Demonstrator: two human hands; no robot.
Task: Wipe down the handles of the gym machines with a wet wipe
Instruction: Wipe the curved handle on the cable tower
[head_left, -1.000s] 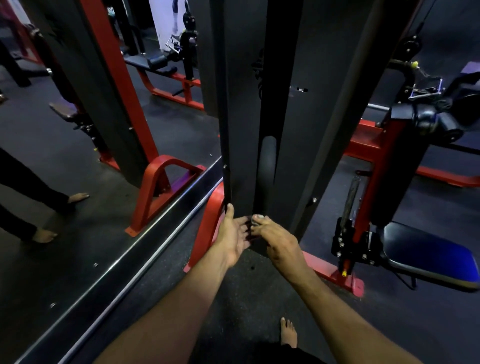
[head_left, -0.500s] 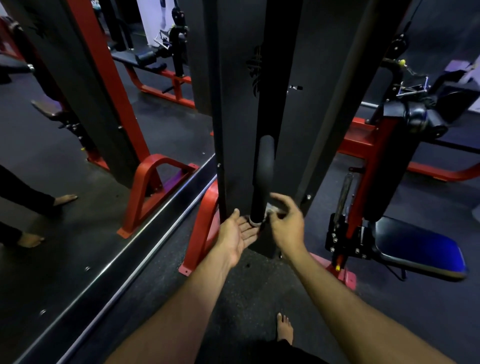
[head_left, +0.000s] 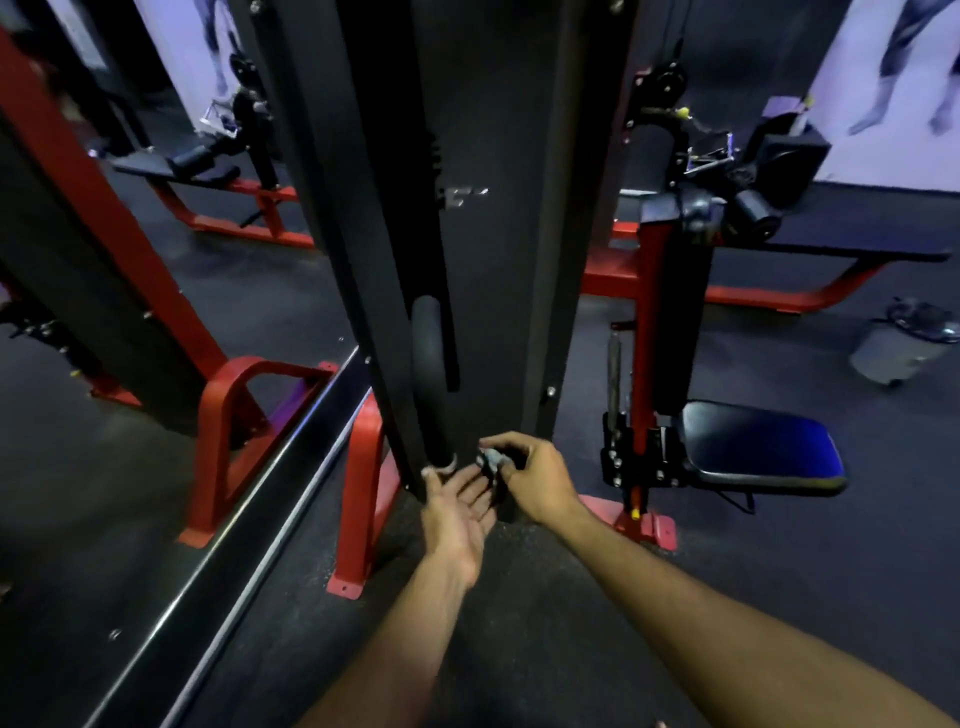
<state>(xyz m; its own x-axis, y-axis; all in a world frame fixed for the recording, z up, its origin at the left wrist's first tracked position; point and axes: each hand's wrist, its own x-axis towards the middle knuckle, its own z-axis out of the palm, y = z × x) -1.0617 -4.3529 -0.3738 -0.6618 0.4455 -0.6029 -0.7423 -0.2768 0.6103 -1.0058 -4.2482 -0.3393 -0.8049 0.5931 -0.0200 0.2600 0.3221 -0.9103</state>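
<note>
One dark rubber floor (head_left: 545, 623) (mirror (head_left: 130, 493) leftward)

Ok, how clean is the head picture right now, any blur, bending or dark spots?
Head view: dim gym light, so the black handle barely separates from the dark upright; the wipe in the right hand is smeared by motion blur, as are the left hand's fingertips; wide-angle bending curves the red frames at the edges.

We see a dim, bluish-lit room; a glint runs along the chrome rail (head_left: 249, 525) at eight o'clock. Straight uprights bow toward the edges, and fine detail is soft, blurred throughout.
</note>
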